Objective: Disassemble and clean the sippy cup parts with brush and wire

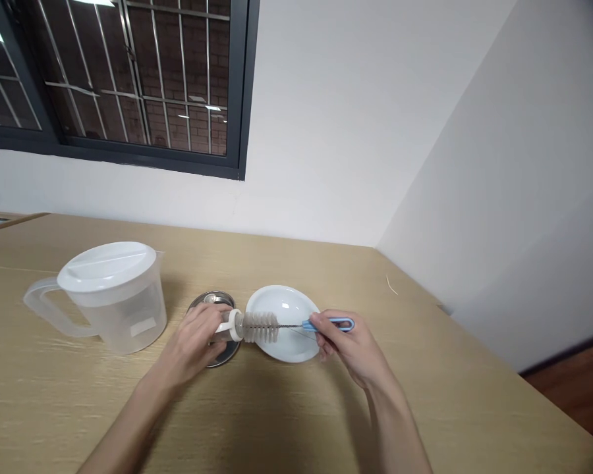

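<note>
Apparently in the midst of brushing work, at the stage of lining up at the bottle's mouth. In the left grip (pixel 197 334), wrapped firmly around its sides, a small clear bottle (pixel 221 335), tipped to lie on its side, white collar (pixel 235 325) facing right. Beneath, a round metal dish (pixel 231 353); contact with it impossible to tell from here. In the right grip (pixel 350 343), pinched between thumb and fingers by the blue handle (pixel 308 325), a bottle brush (pixel 263 327), held about level above a white bowl (pixel 289 352). Bristles mostly outside, leading end at the collar; cannot tell the direction of travel, in or out, nor the depth inside. Farther left on the table (pixel 277 428), apart from the left grip, a lidded translucent pitcher (pixel 123 306).

Judging by this arrangement, calls for a steady left hold and for keeping stem and bottle on one line. If inserting, best to push straight with a slight twist, so as to fold the bristles evenly; if withdrawing, best to draw slowly, because of possible flicked drops. Worth guarding against bending the thin stem or jerking the bottle sideways.
</note>
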A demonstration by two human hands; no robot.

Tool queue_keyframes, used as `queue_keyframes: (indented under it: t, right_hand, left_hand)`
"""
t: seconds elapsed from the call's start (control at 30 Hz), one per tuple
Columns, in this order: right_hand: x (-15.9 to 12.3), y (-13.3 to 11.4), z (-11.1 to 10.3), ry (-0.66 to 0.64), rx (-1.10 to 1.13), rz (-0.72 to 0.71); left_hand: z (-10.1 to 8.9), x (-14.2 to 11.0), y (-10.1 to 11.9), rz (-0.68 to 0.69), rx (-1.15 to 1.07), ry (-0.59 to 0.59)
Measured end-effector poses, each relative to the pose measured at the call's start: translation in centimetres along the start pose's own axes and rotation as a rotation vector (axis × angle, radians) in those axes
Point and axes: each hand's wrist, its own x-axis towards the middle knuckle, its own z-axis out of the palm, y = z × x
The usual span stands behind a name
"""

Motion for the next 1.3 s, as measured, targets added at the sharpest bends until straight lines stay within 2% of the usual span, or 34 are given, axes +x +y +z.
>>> queue_keyframes:
  t: [0.57, 0.87, 1.3]
  right_hand:
    - [0.1, -0.3, 2.8, -0.057, -0.092, 0.007]
    - [0.3, -0.2, 3.7, -0.028, -0.054, 0.012]
    - [0.7, 1.1, 4.5, -0.042, 0.018, -0.016]
  left_hand:
    - [0.2, 0.1, 0.9, 0.038, 0.016, 0.071]
    - [0.6, 0.4, 1.5, 0.014, 0.066, 0.111]
    - [1.1, 0.4, 1.5, 0.031, 0.083, 0.100]
